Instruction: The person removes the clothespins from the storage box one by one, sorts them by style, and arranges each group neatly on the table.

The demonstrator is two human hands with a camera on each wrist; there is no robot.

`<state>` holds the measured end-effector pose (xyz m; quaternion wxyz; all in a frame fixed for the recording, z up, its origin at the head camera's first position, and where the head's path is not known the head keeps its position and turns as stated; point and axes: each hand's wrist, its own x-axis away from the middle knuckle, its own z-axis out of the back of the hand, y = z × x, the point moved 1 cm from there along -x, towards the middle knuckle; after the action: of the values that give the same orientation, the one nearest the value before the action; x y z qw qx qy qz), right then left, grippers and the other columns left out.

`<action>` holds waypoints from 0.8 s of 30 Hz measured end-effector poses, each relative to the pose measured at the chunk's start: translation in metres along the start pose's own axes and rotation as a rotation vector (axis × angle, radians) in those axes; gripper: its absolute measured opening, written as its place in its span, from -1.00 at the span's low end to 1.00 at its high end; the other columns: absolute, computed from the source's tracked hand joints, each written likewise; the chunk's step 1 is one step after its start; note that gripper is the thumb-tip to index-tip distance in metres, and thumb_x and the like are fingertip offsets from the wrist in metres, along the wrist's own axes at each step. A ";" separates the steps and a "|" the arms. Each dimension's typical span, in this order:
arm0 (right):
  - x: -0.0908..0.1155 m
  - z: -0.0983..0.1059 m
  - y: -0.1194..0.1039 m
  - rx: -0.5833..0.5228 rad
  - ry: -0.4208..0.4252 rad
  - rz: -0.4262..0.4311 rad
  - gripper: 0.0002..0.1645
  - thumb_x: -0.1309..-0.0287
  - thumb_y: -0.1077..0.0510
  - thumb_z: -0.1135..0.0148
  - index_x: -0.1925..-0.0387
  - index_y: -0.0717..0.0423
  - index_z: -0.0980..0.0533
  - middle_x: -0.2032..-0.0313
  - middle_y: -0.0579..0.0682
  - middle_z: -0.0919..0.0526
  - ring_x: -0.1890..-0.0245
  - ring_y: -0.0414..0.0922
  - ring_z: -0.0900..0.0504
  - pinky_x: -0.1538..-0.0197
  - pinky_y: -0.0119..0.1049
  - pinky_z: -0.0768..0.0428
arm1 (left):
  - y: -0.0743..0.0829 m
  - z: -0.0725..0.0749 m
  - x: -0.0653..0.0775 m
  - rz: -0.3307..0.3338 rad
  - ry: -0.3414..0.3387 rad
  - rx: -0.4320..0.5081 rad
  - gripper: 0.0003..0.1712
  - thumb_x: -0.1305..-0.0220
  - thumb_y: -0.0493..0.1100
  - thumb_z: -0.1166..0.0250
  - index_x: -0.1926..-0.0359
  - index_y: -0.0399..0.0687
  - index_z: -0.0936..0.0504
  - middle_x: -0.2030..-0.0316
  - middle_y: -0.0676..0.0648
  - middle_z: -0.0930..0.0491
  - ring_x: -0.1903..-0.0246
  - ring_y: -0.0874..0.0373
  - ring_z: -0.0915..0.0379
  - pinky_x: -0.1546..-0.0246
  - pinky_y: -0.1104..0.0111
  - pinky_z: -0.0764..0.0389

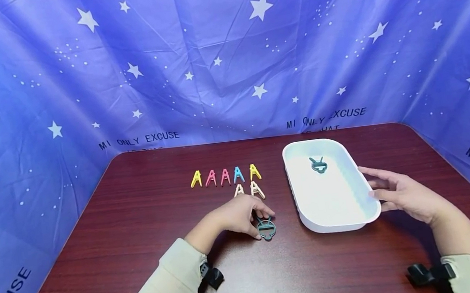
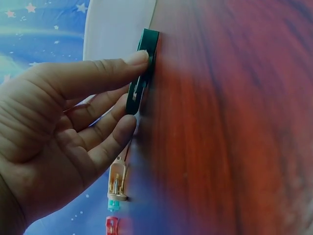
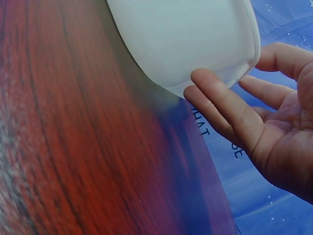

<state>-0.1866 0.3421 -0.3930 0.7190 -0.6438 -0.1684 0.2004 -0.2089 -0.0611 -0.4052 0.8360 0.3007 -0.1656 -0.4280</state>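
My left hand (image 1: 243, 214) pinches a dark green, outline-shaped cookie cutter (image 1: 267, 230) with two prongs on top. In the left wrist view this cutter (image 2: 143, 73) is seen edge-on, between the thumb and the fingers. A similar green cutter (image 1: 319, 166) lies inside the white tray (image 1: 335, 228), toward its far end. On the tray's right side, my right hand (image 1: 406, 194) touches the rim and outer wall with fairly straight, spread fingers. The right wrist view shows those fingers (image 3: 230, 107) against the tray (image 3: 186, 39).
Beyond my left hand, a row of clothespins holds yellow (image 1: 195, 179), pink (image 1: 210, 178), blue (image 1: 238, 174) and another yellow (image 1: 255, 172). Two cream clothespins (image 1: 257, 190) lie nearer, one partly behind the hand. A starry blue curtain (image 1: 226, 70) surrounds the dark red wooden table (image 1: 138, 215).
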 end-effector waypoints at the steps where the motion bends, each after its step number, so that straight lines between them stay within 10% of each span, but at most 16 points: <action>1: 0.000 0.000 0.000 0.001 0.000 0.000 -0.26 -0.33 0.45 -0.01 -0.48 0.22 -0.06 -0.01 0.00 -0.63 0.11 -0.04 -0.68 0.22 0.00 -0.68 | 0.000 0.001 0.000 0.000 0.003 0.009 -0.39 0.18 -0.31 -0.61 -0.02 -0.16 -0.69 0.24 -0.01 -0.65 0.22 0.25 -0.53 0.27 0.51 -0.57; 18: 0.000 0.001 0.001 -0.007 0.003 0.003 -0.27 -0.33 0.46 0.01 -0.47 0.12 -0.12 -0.02 0.00 -0.63 0.09 -0.04 -0.68 0.21 -0.02 -0.68 | 0.009 0.033 -0.011 -0.073 0.156 0.181 -0.44 0.08 -0.37 -0.55 -0.04 -0.27 -0.65 0.07 -0.24 -0.62 0.16 -0.14 -0.57 0.26 0.38 -0.64; 24: 0.000 0.001 0.001 -0.004 -0.005 0.003 -0.26 -0.32 0.47 0.01 -0.47 0.10 -0.13 -0.03 -0.01 -0.62 0.09 -0.05 -0.68 0.20 -0.03 -0.68 | 0.016 0.041 -0.020 -0.057 0.194 0.275 -0.45 0.09 -0.39 -0.55 -0.03 -0.22 -0.66 0.03 -0.22 -0.58 0.16 0.03 -0.58 0.21 0.28 -0.67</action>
<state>-0.1873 0.3429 -0.3937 0.7169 -0.6452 -0.1696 0.2026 -0.2319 -0.0524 -0.3638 0.7865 0.4569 -0.1326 -0.3939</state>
